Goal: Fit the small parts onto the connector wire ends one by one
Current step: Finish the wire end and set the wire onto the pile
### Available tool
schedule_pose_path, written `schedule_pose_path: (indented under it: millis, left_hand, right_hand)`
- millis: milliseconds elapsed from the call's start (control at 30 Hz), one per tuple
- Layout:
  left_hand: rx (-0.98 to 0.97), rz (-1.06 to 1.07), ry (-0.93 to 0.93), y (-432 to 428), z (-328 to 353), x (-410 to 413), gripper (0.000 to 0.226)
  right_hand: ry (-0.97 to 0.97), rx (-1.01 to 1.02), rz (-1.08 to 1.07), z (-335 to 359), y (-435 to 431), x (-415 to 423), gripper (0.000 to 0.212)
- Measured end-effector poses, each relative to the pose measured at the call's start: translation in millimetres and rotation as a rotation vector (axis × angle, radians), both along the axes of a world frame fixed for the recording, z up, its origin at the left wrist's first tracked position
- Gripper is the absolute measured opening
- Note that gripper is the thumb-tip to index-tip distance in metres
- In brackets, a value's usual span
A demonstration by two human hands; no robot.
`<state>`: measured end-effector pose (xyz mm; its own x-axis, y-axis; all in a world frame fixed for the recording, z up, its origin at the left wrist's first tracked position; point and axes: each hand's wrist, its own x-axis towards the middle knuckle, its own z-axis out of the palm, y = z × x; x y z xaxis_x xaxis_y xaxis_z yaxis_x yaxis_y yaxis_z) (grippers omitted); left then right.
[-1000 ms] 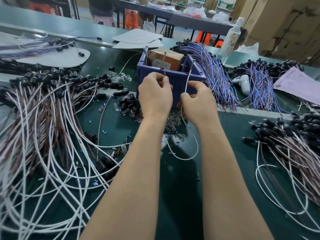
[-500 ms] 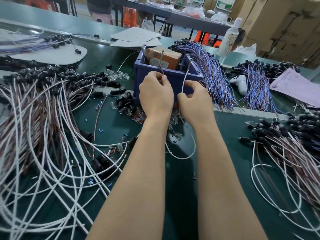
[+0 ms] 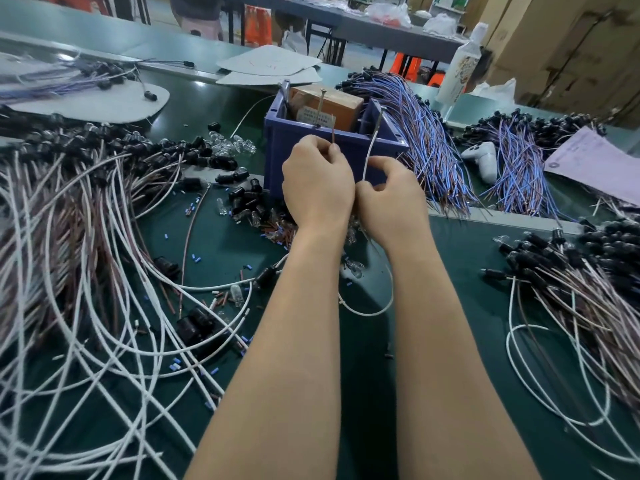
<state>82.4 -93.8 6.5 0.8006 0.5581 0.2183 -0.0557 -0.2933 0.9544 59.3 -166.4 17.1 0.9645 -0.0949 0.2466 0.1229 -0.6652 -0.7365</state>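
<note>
White wire (image 3: 372,147) and brown wire (image 3: 333,133) rise just in front of the blue bin (image 3: 277,157), pinched in the fingers of the right hand (image 3: 391,199) and left hand (image 3: 317,188), so steady each tip when fitting parts.

A factory assembly workshop: a long green workbench (image 3: 450,258) heaped with wire harnesses (image 3: 69,237), a blue parts bin (image 3: 294,140), stacked cardboard cartons (image 3: 571,46) behind.

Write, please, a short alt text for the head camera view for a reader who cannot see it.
Two bare hands meet over a green table: the left hand pinches a thin brown wire upright, the right hand pinches a white wire. A blue bin stands just behind them, and heaps of loose wires lie on both sides.
</note>
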Motion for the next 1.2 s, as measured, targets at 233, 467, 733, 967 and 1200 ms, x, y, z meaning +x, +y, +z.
schedule_pose_path:
  millis: [233,467,733,967,1200]
  left_hand:
    - [-0.051,0.016,-0.033,0.9,0.2,-3.9,0.018]
    - [-0.067,0.071,-0.093,-3.5,-1.8,-5.7,0.015]
    - [-0.122,0.094,-0.103,-2.6,-5.1,-3.4,0.012]
    - [-0.148,0.11,-0.129,-4.3,-7.1,-3.4,0.011]
    - [-0.143,0.157,-0.191,-10.8,-9.2,-9.1,0.012]
  right_hand:
    - [-0.007,-0.001,0.008,3.0,1.0,-4.0,0.042]
    - [-0.004,0.003,0.012,3.6,0.5,-3.5,0.042]
    - [0.004,0.005,0.016,2.5,-0.5,-2.4,0.04]
    - [0.002,-0.015,0.008,0.8,0.0,-1.9,0.04]
    - [0.009,-0.012,-0.005,-0.1,-1.3,-0.1,0.039]
